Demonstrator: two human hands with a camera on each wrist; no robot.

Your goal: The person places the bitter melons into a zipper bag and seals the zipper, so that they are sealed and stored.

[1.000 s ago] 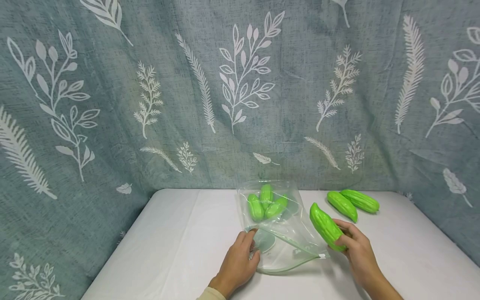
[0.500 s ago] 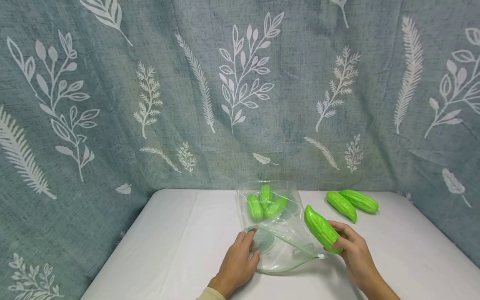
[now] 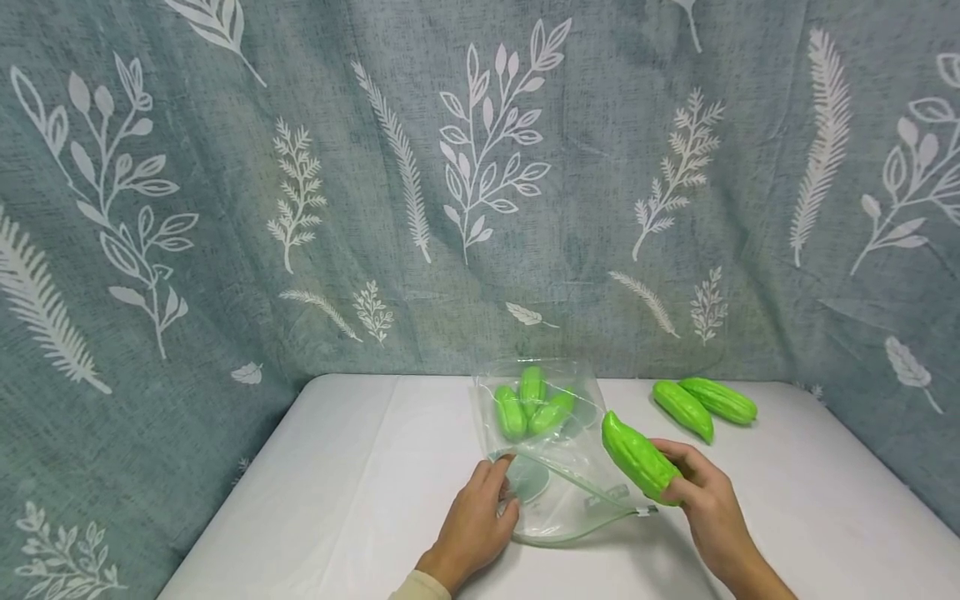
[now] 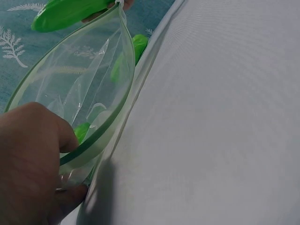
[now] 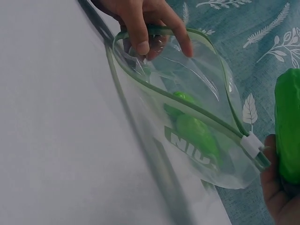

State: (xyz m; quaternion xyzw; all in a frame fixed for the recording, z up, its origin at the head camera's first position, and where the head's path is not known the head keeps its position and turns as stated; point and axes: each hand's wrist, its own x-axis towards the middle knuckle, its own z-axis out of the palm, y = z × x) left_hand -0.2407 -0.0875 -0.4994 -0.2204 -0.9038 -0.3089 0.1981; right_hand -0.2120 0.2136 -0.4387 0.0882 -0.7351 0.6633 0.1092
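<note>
My left hand (image 3: 477, 514) grips the rim of a clear slider zip bag (image 3: 570, 521) with green edging, and its mouth gapes wide in both wrist views. Several fingers of that hand (image 5: 157, 21) reach inside the rim. Three bright green bitter melons (image 3: 531, 396) lie in the far end of the bag. My right hand (image 3: 705, 500) holds another bitter melon (image 3: 637, 458) by its lower end, tilted with the pointed tip up and left, beside the bag's right edge. The white slider (image 5: 252, 145) sits at the mouth's right corner, right by the right hand's fingers.
Two more bitter melons (image 3: 682, 410) lie side by side at the back right of the white-covered table (image 3: 360, 500). A grey-green curtain (image 3: 585, 208) with white leaf prints hangs behind the table and along its sides.
My right hand has carried the bitter melon slightly left, so it stands closer to the bag. The left hand keeps its grip on the rim in the same place.
</note>
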